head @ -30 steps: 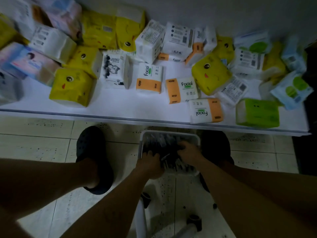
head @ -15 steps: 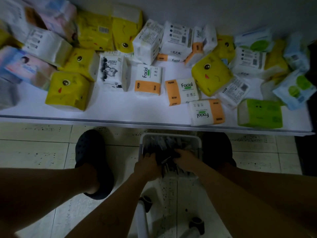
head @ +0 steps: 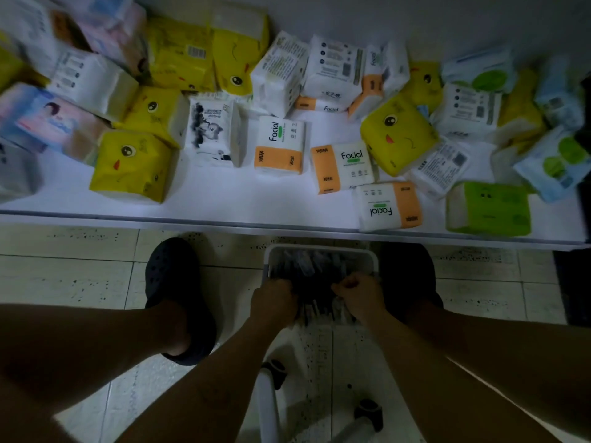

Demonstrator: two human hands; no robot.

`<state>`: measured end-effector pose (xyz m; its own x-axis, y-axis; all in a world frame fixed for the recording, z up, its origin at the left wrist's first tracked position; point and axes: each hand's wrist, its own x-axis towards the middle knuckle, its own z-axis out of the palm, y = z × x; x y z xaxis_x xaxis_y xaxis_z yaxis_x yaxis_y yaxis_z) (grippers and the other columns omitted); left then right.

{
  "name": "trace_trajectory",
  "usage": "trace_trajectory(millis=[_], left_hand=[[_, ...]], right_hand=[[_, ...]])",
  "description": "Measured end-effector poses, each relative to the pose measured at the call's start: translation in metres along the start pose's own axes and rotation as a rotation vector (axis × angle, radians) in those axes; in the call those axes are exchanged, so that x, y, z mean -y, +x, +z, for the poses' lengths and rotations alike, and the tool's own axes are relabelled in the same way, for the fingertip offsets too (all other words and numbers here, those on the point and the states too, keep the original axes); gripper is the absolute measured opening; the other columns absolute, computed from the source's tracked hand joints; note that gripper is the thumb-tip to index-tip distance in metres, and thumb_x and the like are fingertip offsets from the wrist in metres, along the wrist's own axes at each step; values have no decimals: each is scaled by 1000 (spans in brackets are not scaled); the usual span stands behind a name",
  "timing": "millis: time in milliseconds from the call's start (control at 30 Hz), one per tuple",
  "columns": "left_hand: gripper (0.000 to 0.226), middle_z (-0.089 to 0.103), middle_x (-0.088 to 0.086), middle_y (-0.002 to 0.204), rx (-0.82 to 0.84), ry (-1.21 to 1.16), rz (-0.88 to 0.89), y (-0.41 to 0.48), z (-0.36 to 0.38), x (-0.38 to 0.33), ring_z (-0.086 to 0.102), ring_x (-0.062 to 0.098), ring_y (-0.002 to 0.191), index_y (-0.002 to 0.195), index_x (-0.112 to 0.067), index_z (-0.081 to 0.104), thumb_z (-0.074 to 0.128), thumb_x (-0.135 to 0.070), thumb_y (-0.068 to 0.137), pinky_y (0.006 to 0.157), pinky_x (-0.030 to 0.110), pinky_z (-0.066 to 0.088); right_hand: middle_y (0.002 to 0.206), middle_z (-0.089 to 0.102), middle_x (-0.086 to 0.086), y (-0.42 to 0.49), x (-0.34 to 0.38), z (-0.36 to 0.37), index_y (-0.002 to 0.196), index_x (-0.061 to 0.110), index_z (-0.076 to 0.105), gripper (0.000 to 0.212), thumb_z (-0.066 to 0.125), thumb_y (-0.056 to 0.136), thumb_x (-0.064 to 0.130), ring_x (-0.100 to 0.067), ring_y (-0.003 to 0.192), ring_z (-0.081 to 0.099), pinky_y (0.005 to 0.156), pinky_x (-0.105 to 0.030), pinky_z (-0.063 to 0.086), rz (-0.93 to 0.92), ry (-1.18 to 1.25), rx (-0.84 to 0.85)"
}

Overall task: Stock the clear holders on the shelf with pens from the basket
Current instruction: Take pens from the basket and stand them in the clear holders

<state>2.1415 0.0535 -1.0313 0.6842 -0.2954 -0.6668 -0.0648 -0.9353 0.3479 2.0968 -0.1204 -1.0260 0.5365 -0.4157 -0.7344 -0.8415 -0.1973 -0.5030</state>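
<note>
View looking down in dim light. At lower centre of the frame a white basket point(head: 320, 249) sits on the floor tiles point(head: 80, 276) between the person's dark clogs point(head: 175, 298), just below the front edge of a white shelf point(head: 224, 199). The basket is packed with dark pens point(head: 315, 270).

Both hands are down in the basket. The left hand point(head: 272, 302) has its fingers curled into a fist round a bunch of pens. The right hand point(head: 360, 297), just beside it, is also curled, pinching more pens, a few pale ends showing between the two hands.

The shelf fills the upper half of the frame and is crowded with tissue packs point(head: 278, 145) in yellow, white and orange, green and blue. No clear holders are in view here.

The step in hand appears to be gathering pens, the first part of the job. Next, the hands would need to lift a bundle clear of the rim without spilling any, and the person would have to look up to find the holders, which must lie outside this view.
</note>
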Motion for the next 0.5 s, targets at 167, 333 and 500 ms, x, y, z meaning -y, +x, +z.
trace_trajectory(millis=[167, 333, 500], left_hand=[[16, 68, 8, 76, -60, -151, -116, 0, 0, 5, 60, 20, 63, 78, -8, 67, 58, -17, 88, 57, 28, 49], [44, 65, 17, 109, -104, -498, -223, -1, -2, 4, 63, 31, 93, 131, -5, 44, 56, -18, 91, 69, 32, 46], [41, 59, 13, 113, -25, -742, -319, -12, -14, 1, 59, 30, 101, 134, -6, 43, 43, -5, 93, 88, 41, 53]], right_hand=[[77, 56, -11, -6, -3, -1, 70, 13, 50, 29, 68, 82, -6, -27, 81, 59, 66, -32, 49, 47, 46, 17], [75, 57, -9, -2, -6, 1, 79, 15, 47, 30, 61, 83, -11, -22, 63, 58, 57, -33, 49, 95, 110, 30], [91, 63, -19, -6, 6, -1, 109, 17, 51, 31, 50, 89, -7, -30, 72, 59, 53, -32, 45, 73, 94, 94]])
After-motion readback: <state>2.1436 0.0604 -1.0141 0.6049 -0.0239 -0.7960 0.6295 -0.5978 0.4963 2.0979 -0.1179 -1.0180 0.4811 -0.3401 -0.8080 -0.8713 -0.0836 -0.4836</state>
